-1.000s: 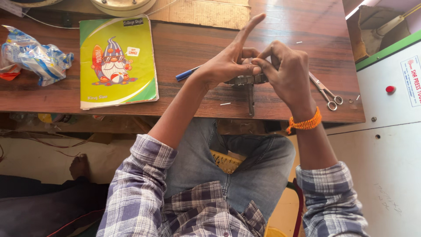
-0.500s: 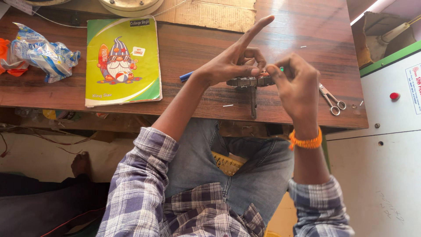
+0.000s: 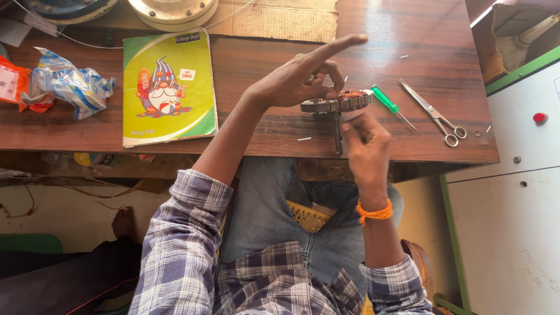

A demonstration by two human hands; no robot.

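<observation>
My left hand (image 3: 294,84) pinches the round, copper-wound stator (image 3: 337,102) by its rim between thumb and bent fingers, with my forefinger stretched out straight, holding it just above the front of the wooden worktop (image 3: 408,35). My right hand (image 3: 364,151) is below it, fingers pressed together on its near edge. A green-handled screwdriver (image 3: 388,102) and scissors (image 3: 434,114) lie just right; a notebook (image 3: 168,87) lies left.

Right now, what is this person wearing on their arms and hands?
Both hands are bare: no gloves, no rings that show. The left hand has a sleeve of blue, grey and white plaid, pushed up past the elbow. The right hand has a matching plaid sleeve and an orange thread band at the wrist.
</observation>
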